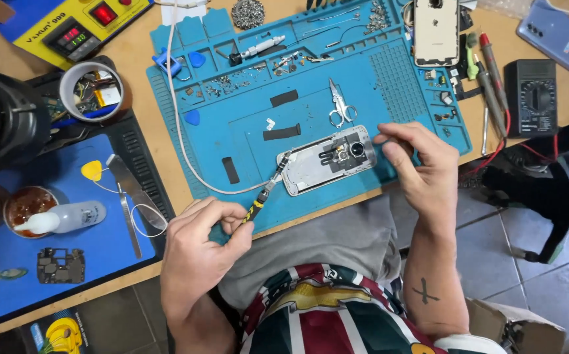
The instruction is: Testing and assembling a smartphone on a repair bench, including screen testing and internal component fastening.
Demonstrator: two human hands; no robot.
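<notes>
Left hand closed around screwdriver, tip set at left end of opened phone. Right hand pinches phone's right end, fingers curled on frame. Phone lies back-open on blue work mat, near front edge. Small scissors just behind phone. White cable runs across mat to phone's left end.

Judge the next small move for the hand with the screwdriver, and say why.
Probably a slight press and twist of the screwdriver: the left hand holds it slanted with its tip at the near left corner of the opened phone, while the right hand steadies the phone's other end on the blue mat.
</notes>
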